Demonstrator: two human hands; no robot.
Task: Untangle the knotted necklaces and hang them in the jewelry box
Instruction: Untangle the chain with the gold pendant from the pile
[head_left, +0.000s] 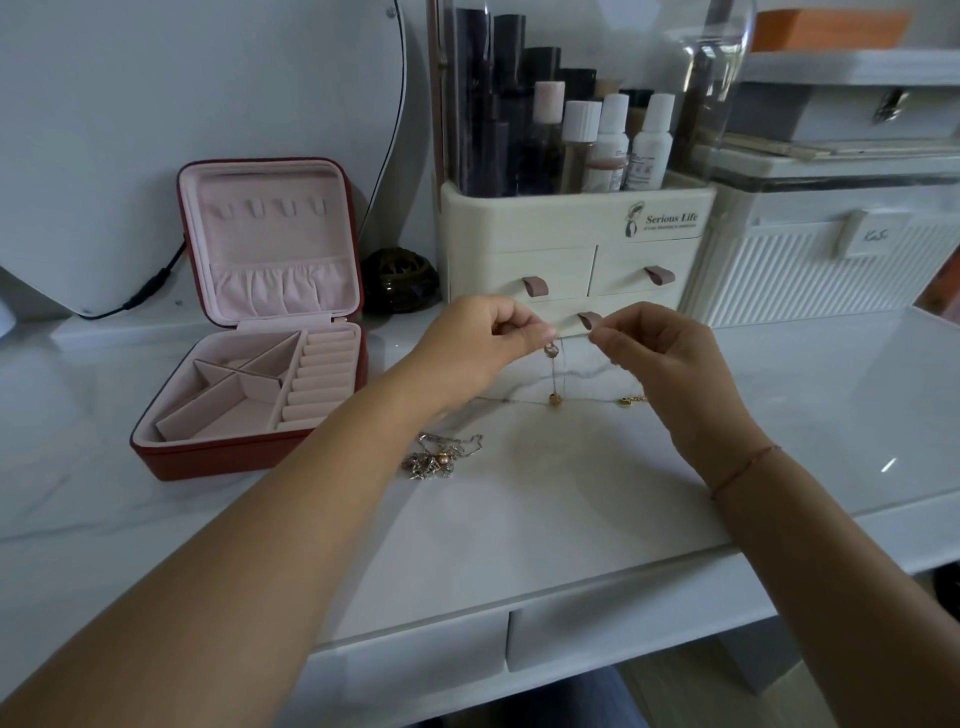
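Head view: left hand and right hand each pinched a thin chain above the table, knotted pile lay near the open jewelry box; slack, not tension, looked best for loosening.

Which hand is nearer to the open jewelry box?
Left. The left hand is held up just to the right of the jewelry box, pinching a thin chain. The right hand pinches the same chain farther right, beyond the left hand.
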